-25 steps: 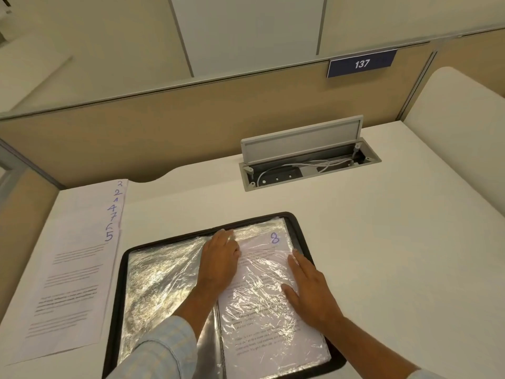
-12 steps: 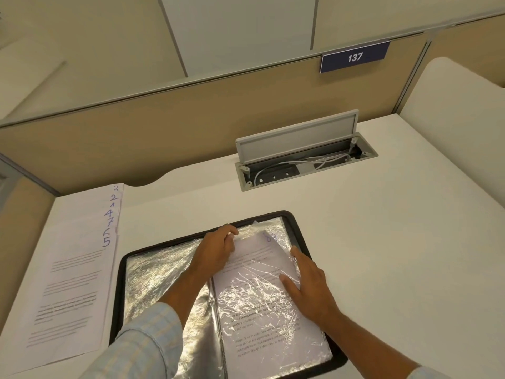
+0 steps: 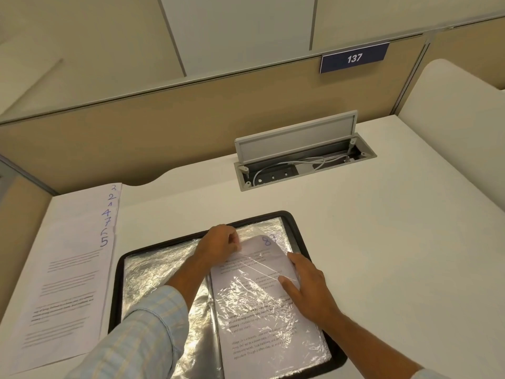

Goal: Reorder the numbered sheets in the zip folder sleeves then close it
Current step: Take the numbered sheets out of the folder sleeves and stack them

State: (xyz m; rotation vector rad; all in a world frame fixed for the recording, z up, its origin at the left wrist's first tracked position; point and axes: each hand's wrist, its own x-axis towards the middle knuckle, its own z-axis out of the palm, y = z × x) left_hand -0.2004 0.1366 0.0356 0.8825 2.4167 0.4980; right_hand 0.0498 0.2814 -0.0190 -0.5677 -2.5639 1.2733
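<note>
**Sheet 8 held at the right-hand page of the open zip folder**

The zip folder (image 3: 116,296) lies open and flat on the white tabletop (image 3: 382,242) in the lower centre of the frame, its black zip rim showing around crinkled clear sleeves (image 3: 158,274). On its right-hand page sits the sheet marked 8 (image 3: 254,321), printed text facing up, most of it under shiny plastic film. Its top part is bowed upward and its top corners bend over; the blue "8" sits near the top right corner.

The left hand (image 3: 220,243) reaches in from the lower left, in a pale checked shirt sleeve (image 3: 142,337). Its grip is closed: curled fingers and thumb pinch the sheet's top left corner. Whether the film is caught in the pinch too cannot be told.

The right hand (image 3: 308,288) comes in from the lower right and lies flat on the sheet's right side. Its grip is slack, holding nothing, with straight fingers along the paper's right edge and the thumb pressing on the film.

At the left of the frame, beside the folder, a fanned stack of printed sheets (image 3: 71,269) lies on the tabletop; the handwritten numbers 2, 1, 4, 7, 6 and 5 are readable down its upper right edge.

In the upper centre, a cable box (image 3: 300,160) set into the tabletop stands with its lid raised. A blue plate reading 137 (image 3: 354,58) hangs on the partition (image 3: 136,132).
</note>
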